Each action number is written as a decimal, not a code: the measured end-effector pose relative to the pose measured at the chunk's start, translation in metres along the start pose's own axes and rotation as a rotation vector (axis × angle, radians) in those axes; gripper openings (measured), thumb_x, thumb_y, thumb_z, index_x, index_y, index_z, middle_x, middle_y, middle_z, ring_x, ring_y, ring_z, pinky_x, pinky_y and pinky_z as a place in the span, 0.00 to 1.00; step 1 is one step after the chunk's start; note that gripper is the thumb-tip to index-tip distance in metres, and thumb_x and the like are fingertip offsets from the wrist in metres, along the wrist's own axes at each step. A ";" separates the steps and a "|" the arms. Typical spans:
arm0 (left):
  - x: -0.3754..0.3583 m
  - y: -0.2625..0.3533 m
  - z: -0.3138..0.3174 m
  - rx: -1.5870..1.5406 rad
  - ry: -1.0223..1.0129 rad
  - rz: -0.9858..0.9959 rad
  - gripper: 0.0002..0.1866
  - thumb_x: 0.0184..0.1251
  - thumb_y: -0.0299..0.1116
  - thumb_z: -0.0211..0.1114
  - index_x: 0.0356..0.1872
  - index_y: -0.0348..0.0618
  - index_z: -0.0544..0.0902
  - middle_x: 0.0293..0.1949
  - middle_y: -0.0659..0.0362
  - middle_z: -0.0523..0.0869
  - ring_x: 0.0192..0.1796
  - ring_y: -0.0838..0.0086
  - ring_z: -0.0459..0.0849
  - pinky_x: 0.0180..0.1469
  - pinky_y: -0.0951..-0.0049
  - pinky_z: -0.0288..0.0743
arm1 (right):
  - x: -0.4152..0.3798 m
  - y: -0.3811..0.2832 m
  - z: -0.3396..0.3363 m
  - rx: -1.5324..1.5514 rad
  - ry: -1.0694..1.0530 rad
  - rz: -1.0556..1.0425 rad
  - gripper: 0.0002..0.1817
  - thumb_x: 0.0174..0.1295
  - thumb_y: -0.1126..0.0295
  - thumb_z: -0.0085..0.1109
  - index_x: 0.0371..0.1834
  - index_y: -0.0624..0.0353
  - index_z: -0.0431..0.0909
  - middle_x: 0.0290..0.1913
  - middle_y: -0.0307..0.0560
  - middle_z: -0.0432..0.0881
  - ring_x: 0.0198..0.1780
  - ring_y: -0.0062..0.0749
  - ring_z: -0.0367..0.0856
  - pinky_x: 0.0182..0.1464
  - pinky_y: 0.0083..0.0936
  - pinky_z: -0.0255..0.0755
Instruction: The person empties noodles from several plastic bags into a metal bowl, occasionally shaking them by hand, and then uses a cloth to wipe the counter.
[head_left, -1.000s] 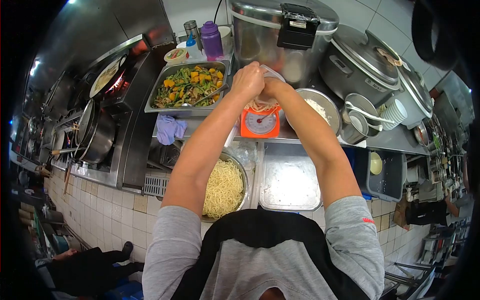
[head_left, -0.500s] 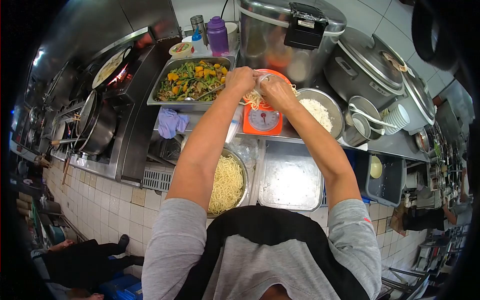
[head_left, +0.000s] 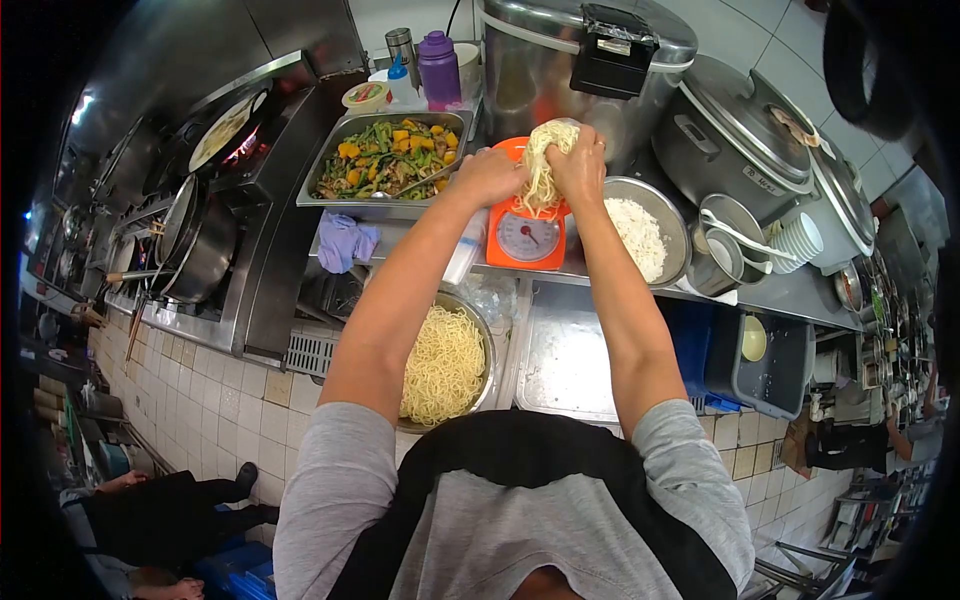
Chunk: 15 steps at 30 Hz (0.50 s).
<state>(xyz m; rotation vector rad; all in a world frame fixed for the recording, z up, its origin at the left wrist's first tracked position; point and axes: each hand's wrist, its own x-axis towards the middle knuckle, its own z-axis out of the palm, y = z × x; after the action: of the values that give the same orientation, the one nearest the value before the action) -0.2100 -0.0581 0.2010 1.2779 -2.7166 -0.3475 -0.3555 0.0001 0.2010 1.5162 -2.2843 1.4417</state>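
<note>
My right hand (head_left: 580, 165) is closed on a clump of pale yellow noodles (head_left: 545, 180), held above an orange dial scale (head_left: 528, 240). Strands hang down over the scale's top. Close to the clump's left side is my left hand (head_left: 490, 178), its fingers curled, with their tips partly hidden; I cannot make out what they hold. Below my forearms, a large metal bowl holds more noodles (head_left: 445, 365). A bowl of white shredded food (head_left: 637, 235) stands right of the scale.
Left of the scale sits a metal tray of cooked vegetables (head_left: 385, 165) with a spoon. Large cookers (head_left: 735, 130) line the back. Flames burn under a pan (head_left: 228, 130) on the left stove. A grey bin (head_left: 775, 365) stands lower right. Another person (head_left: 160, 520) is at lower left.
The noodle clump has come up off the scale in my right hand, which has risen slightly. My left hand has shifted a little right and down. The dial needle has turned.
</note>
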 end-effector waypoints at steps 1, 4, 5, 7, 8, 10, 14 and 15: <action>-0.003 -0.001 0.006 0.026 0.091 0.037 0.20 0.60 0.45 0.47 0.36 0.44 0.83 0.44 0.48 0.81 0.51 0.53 0.76 0.48 0.51 0.69 | 0.002 0.002 0.000 -0.002 0.000 0.001 0.29 0.46 0.65 0.62 0.51 0.66 0.64 0.56 0.67 0.66 0.51 0.61 0.73 0.53 0.43 0.69; 0.000 -0.010 0.019 0.074 0.163 0.117 0.16 0.62 0.41 0.47 0.33 0.46 0.82 0.41 0.49 0.80 0.48 0.54 0.77 0.44 0.51 0.71 | 0.014 0.016 -0.006 0.031 -0.161 -0.103 0.39 0.44 0.62 0.64 0.60 0.66 0.59 0.64 0.69 0.58 0.60 0.62 0.66 0.60 0.43 0.63; 0.003 -0.013 0.022 0.097 0.150 0.154 0.15 0.62 0.39 0.47 0.33 0.46 0.82 0.41 0.50 0.80 0.48 0.55 0.77 0.43 0.51 0.72 | 0.018 0.023 -0.010 0.084 -0.258 -0.218 0.45 0.42 0.59 0.66 0.64 0.64 0.56 0.66 0.68 0.55 0.63 0.61 0.62 0.62 0.42 0.61; 0.010 -0.018 0.030 0.096 0.184 0.138 0.13 0.61 0.38 0.49 0.32 0.46 0.81 0.39 0.51 0.81 0.46 0.56 0.78 0.42 0.53 0.72 | 0.013 0.020 -0.019 0.134 -0.356 -0.333 0.50 0.41 0.56 0.68 0.67 0.62 0.53 0.68 0.68 0.51 0.65 0.61 0.58 0.64 0.42 0.58; 0.013 -0.020 0.034 0.098 0.219 0.119 0.11 0.59 0.36 0.50 0.31 0.46 0.81 0.37 0.52 0.82 0.45 0.57 0.79 0.41 0.54 0.73 | 0.002 0.020 -0.024 0.041 -0.386 -0.374 0.53 0.39 0.55 0.70 0.69 0.59 0.51 0.69 0.66 0.49 0.66 0.60 0.58 0.64 0.42 0.58; 0.013 -0.021 0.036 0.095 0.217 0.137 0.10 0.58 0.35 0.51 0.31 0.46 0.81 0.35 0.52 0.82 0.43 0.56 0.80 0.41 0.55 0.74 | -0.017 0.000 -0.037 -0.054 -0.419 -0.419 0.56 0.37 0.54 0.72 0.70 0.57 0.49 0.71 0.64 0.46 0.66 0.60 0.57 0.64 0.43 0.58; 0.000 -0.015 0.024 0.195 0.214 0.310 0.08 0.56 0.32 0.53 0.31 0.42 0.80 0.32 0.52 0.82 0.39 0.55 0.81 0.39 0.59 0.75 | -0.029 -0.010 -0.021 -0.455 -0.304 -0.500 0.51 0.36 0.60 0.74 0.67 0.55 0.55 0.70 0.61 0.49 0.63 0.55 0.64 0.58 0.44 0.66; -0.001 -0.016 0.023 0.199 0.215 0.308 0.08 0.56 0.32 0.53 0.31 0.42 0.80 0.32 0.52 0.82 0.39 0.55 0.81 0.39 0.59 0.75 | -0.024 0.002 -0.006 -0.387 -0.244 -0.467 0.46 0.39 0.62 0.72 0.64 0.56 0.58 0.66 0.62 0.56 0.59 0.55 0.68 0.55 0.44 0.68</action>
<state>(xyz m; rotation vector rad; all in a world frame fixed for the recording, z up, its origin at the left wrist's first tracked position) -0.2022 -0.0639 0.1742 0.8535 -2.7501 0.0886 -0.3471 0.0212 0.1915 1.9852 -1.9645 0.6880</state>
